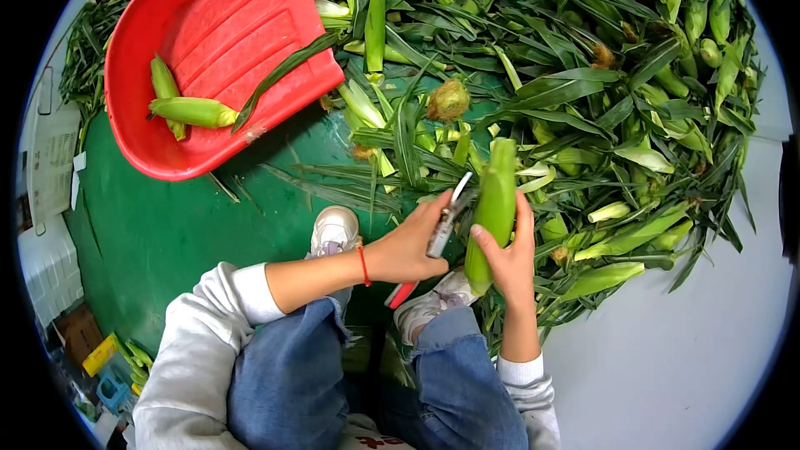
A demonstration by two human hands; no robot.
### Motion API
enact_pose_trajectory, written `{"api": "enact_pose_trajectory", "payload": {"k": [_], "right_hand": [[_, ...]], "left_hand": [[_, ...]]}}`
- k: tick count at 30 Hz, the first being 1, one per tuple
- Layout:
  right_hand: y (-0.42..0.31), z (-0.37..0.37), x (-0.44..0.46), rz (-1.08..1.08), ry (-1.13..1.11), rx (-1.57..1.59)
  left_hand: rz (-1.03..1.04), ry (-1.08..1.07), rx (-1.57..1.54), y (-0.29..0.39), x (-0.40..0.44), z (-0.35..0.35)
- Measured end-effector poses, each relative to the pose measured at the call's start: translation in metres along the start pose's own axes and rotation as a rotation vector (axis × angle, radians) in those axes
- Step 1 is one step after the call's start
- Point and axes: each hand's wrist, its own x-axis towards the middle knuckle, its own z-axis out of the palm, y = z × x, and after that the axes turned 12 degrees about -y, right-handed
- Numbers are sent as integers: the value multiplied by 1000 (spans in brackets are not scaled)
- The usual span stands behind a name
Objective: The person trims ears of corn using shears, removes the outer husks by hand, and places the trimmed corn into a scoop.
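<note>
My left hand, with a red band at its wrist, is closed around pruning shears. Their metal end points up and to the right, while a red handle sticks out below the hand. In my right hand is an ear of corn in its green husk, held nearly upright with the thumb across its front. The shears are just left of the corn; whether they touch it I cannot tell. Both hands are above my shoes.
A red scoop-shaped bin at the upper left holds two husked ears and a long leaf. A heap of corn ears and leaves spreads across the back and right over the green floor. White crates stand at far left.
</note>
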Motion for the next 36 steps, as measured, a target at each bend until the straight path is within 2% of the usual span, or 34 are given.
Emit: {"api": "enact_pose_trajectory", "payload": {"k": [2, 3, 4, 5, 6, 7, 8, 11, 12, 14, 15, 18, 22, 25, 28, 29, 32, 33, 36], "right_hand": [[-17, 1, -4, -8, -87, -117], [-20, 5, -7, -6, -91, -72], [-19, 5, -6, 17, -84, 95], [-17, 6, -4, 41, -73, 262], [-12, 7, -3, 65, -63, 430], [-7, 3, -1, 22, -55, 231], [-4, 2, -2, 6, -53, 233], [-5, 2, -2, -33, -18, 314], [-5, 2, -4, -61, -40, 229], [-7, 0, -10, -117, -78, 58], [-10, 1, -11, -116, -85, -13], [-13, 11, -12, -108, -133, -106], [-9, 16, -19, -103, -68, -315], [-4, 28, -10, -195, 52, -357], [-12, 24, 1, -273, 154, -391], [-19, 24, 0, -262, 205, -265], [-41, 18, 14, -175, 97, -416], [-39, 16, 17, -209, 133, -337], [-23, 17, 18, -261, 168, 515]], "left_hand": [[175, 180, 131, 6, 12, -1], [79, 184, 49, 8, 16, -9], [-17, 186, -35, 12, 20, -18], [109, 300, 43, 5, 25, -21], [99, 292, 62, 3, 26, -25], [104, 290, 71, 5, 26, -27], [108, 287, 80, 6, 25, -29], [270, 465, 340, -3, 31, -30], [-11, 439, 147, -12, 34, -34], [-97, 376, -233, -7, 34, -59], [55, 370, -350, 2, 30, -62], [158, 281, -414, 28, 25, -57], [38, 258, -408, 33, 26, -60], [-102, 226, -885, 49, 24, -58], [-56, 141, -863, 55, 20, -52], [-22, 122, -823, 55, 21, -50], [28, 132, -736, 60, 25, -44], [-16, 157, -834, 64, 25, -44], [-71, 165, -1061, 75, 17, -50]]}}
